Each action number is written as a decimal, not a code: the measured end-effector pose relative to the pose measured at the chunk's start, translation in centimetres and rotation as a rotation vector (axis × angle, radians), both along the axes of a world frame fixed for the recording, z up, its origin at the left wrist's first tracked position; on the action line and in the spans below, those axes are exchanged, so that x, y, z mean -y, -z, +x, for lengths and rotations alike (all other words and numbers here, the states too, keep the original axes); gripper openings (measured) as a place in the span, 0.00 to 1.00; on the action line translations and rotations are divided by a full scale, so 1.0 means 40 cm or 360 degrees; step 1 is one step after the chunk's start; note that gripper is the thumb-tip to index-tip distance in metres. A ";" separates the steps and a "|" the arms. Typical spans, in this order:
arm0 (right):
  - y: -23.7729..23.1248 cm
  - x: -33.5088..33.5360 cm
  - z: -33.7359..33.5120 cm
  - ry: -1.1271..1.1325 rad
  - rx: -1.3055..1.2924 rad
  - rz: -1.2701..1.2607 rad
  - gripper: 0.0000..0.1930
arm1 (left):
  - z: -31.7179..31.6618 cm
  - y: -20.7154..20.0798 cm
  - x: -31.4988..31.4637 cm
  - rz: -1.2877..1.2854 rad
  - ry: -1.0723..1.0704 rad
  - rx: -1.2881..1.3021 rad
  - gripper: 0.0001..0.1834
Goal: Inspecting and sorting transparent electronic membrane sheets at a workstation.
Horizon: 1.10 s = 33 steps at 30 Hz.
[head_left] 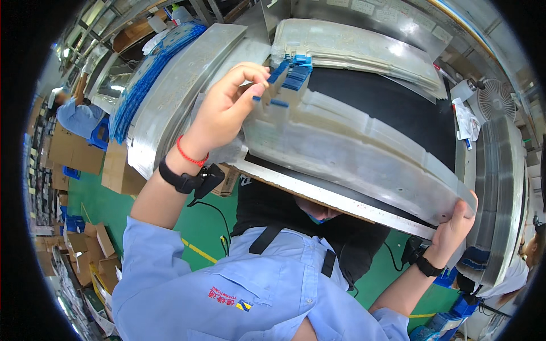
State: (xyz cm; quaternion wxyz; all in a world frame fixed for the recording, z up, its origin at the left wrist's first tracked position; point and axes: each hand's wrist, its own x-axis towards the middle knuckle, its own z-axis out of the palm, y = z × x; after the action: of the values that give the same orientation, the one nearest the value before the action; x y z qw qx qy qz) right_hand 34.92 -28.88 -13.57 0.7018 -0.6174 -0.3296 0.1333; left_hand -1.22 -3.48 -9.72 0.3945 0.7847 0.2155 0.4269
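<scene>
Slantwise left-to-right, long grey panels (pixel 341 142)

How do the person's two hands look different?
The left hand is up by the blue-tipped tabs, while the right hand is at the other, lower end of the grey sheets.
The right hand grips that end; the left hand has bent fingers close to the tabs, maybe touching.
The left wrist wears a red bracelet, but the right wrist doesn't.
Both hands are bare, with black wristbands.
</scene>
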 end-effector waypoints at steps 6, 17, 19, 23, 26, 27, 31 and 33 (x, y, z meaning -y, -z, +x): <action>-0.028 -0.042 -0.001 0.0075 -0.0039 -0.0185 0.21 | 0.039 -0.030 -0.045 0.0109 0.0114 -0.0130 0.05; -0.028 -0.066 0.051 -0.0022 -0.0494 -0.0404 0.24 | 0.145 -0.109 -0.156 0.0045 0.0224 -0.0378 0.08; -0.038 -0.064 0.043 0.0113 -0.0190 -0.0439 0.26 | 0.172 -0.116 -0.168 0.0206 0.0157 -0.0410 0.08; -0.103 -0.058 -0.019 0.0225 0.0324 -0.0447 0.29 | 0.215 -0.126 -0.170 0.0408 0.0031 -0.0403 0.08; -0.138 -0.049 -0.110 -0.0308 0.0930 -0.0559 0.34 | 0.237 -0.140 -0.176 0.0612 -0.0087 -0.0308 0.09; -0.143 -0.064 -0.153 -0.0464 0.1199 -0.0629 0.36 | 0.239 -0.159 -0.174 0.0711 -0.0114 -0.0386 0.09; -0.119 -0.090 -0.235 -0.0667 0.1652 -0.0892 0.39 | 0.263 -0.252 -0.164 0.0903 -0.0199 -0.0002 0.04; -0.092 -0.100 -0.238 -0.0576 0.1651 -0.0923 0.39 | 0.266 -0.290 -0.166 0.1213 -0.0229 0.0139 0.05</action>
State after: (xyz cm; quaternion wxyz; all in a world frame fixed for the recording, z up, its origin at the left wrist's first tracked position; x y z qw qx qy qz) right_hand 25.41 -24.87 -9.89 0.2203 -0.7015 -0.6775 0.0169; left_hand 9.41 3.18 1.90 0.0526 0.8389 0.0788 0.5359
